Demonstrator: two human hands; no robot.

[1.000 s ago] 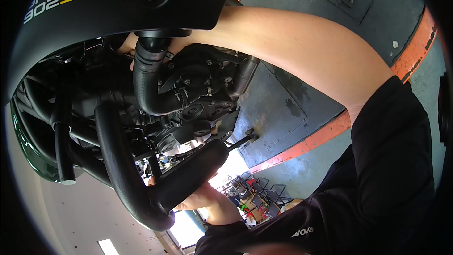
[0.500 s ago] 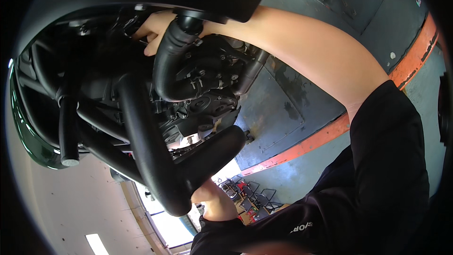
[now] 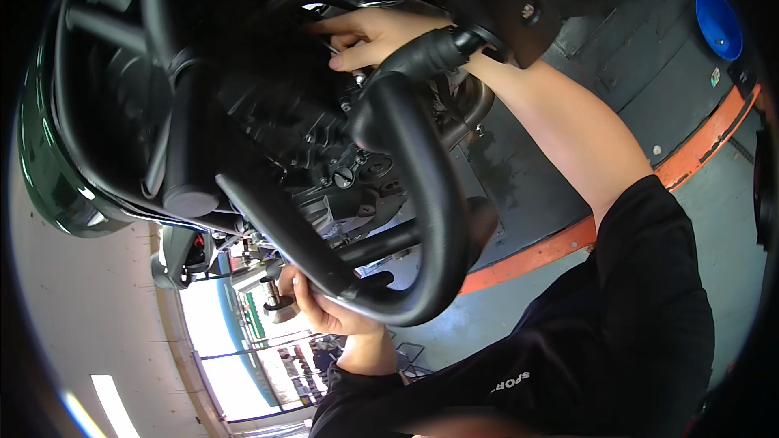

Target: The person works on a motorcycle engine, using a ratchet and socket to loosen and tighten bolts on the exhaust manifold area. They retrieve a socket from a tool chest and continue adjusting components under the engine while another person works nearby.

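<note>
My right hand reaches into the dark engine bay of a motorcycle, behind a black hose, its fingers curled around something small that I cannot make out. My left hand is lower down, fingers curled at a black tubular crash bar, gripping it from below. A metal bar-end fitting is beside that hand. The engine lies between my hands, and a dark green painted panel curves along the left.
A dark lift platform with an orange edge is at the right, holding a blue bowl. A black panel is overhead. A bright window and racks of items are at the bottom.
My view has swung, so the engine and tubes appear shifted. My right hand shows more fully behind the hose, and my left hand's fingers now show at the bar.
</note>
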